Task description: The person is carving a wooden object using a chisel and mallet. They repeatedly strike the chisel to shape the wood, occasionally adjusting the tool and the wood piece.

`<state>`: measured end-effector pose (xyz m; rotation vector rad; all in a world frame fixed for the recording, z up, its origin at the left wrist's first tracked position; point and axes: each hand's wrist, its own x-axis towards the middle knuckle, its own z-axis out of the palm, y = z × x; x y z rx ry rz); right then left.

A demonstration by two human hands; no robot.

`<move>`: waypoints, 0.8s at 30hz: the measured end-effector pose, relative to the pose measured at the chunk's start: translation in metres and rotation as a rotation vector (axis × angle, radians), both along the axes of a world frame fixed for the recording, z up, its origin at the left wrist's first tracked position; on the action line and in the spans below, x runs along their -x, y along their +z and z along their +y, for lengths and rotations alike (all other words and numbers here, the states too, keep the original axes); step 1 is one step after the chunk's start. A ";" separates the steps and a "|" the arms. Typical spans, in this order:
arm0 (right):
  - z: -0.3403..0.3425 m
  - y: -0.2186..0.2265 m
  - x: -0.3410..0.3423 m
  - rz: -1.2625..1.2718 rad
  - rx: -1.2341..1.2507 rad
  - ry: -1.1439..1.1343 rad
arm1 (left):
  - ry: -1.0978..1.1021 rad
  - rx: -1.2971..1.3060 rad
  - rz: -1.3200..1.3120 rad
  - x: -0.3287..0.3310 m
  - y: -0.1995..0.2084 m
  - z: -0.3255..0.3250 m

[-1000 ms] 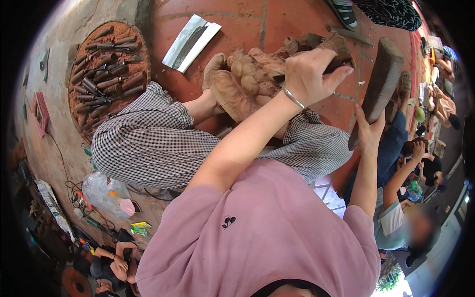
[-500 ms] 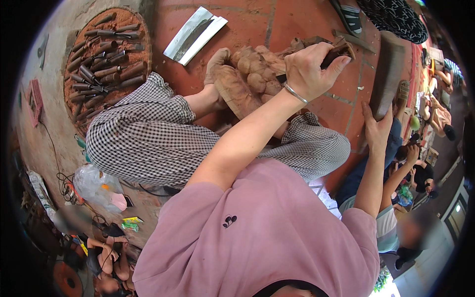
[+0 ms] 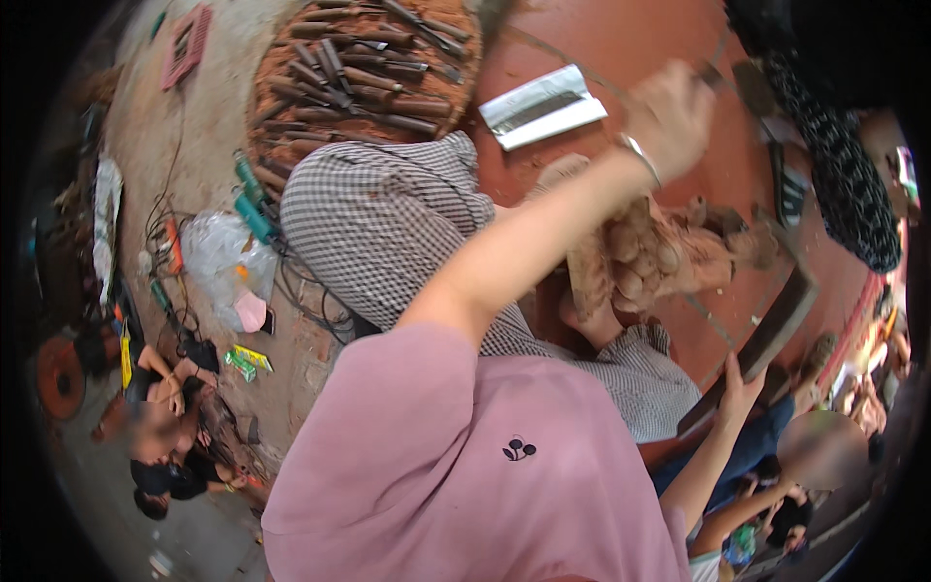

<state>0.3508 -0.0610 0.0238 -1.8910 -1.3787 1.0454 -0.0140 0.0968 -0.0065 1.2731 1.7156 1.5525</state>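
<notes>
My left hand [image 3: 674,121], wearing a silver bracelet and blurred by motion, is closed on a chisel; only the brown end of its handle [image 3: 711,75] shows past my fingers, and its blade is hidden. It is held above the floor, beyond a brown wood carving [image 3: 645,257] with rounded lumps, which lies between my feet. My right hand [image 3: 742,386] grips a long dark wooden mallet [image 3: 776,325] that slants up and away, to the right of the carving.
A round tray [image 3: 475,58] of wood dust and several chisels [image 3: 339,73] stands at the far left. White paper with a dark flat stone [image 3: 543,114] lies on red tiles. Power tools [image 3: 254,215], cables and a plastic bag [image 3: 228,262] are at left. People sit close on the right.
My view has swung, shifting the scene. My left hand has moved away from the carving toward the paper with the chisel. The mallet has gone from upright to slanting lower in my right hand.
</notes>
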 end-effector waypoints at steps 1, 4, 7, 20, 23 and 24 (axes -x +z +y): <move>-0.005 -0.002 0.004 0.011 0.025 0.009 | 0.182 0.037 0.056 0.038 -0.015 0.020; -0.022 -0.022 0.010 0.074 0.001 0.035 | 0.576 0.161 0.347 0.191 -0.124 0.064; -0.045 -0.032 0.002 0.136 0.125 -0.062 | 0.631 0.496 0.222 0.290 -0.123 0.040; -0.060 -0.033 0.001 0.060 0.126 -0.033 | 0.982 1.206 0.429 0.505 -0.133 -0.105; -0.066 -0.033 0.001 0.076 0.156 -0.070 | 0.771 1.247 0.297 0.497 -0.145 -0.104; -0.069 -0.035 0.001 0.101 0.185 -0.089 | 0.798 1.267 0.402 0.493 -0.148 -0.101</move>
